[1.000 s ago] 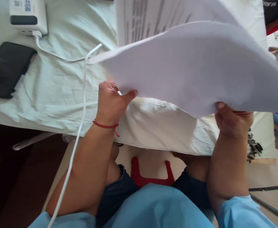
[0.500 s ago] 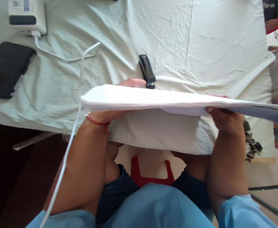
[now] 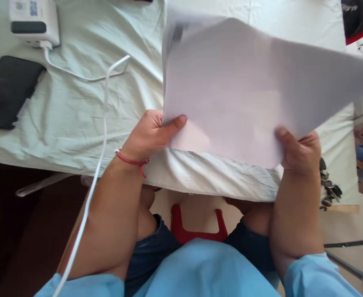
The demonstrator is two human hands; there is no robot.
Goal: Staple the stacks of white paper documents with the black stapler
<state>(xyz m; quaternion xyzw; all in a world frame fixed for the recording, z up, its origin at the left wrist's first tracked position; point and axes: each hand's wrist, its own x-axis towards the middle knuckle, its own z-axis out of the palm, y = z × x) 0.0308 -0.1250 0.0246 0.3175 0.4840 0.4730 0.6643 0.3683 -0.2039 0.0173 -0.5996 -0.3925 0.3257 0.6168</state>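
A stack of white paper sheets (image 3: 227, 90) is held up over the table, its broad face turned toward me and its far edges blurred. My left hand (image 3: 156, 132) grips the lower left corner, thumb on the near face and fingers behind. At the lower right edge, my right hand (image 3: 300, 150) pinches the sheets the same way, thumb in front. The right part of the paper bends out past the table's side. The stapler seen earlier on the cloth is hidden behind the sheets.
A white power adapter (image 3: 34, 22) with a white cable (image 3: 105, 103) stands at the far left, beside a dark flat case (image 3: 10, 90). The cable runs over my left forearm. Keys (image 3: 330, 185) lie at the right edge of the pale tablecloth (image 3: 131, 95).
The paper stack has swung from edge-on to broad face toward me, its left end shifting right. My left hand now holds the corner with the thumb in front. The stapler has become covered.
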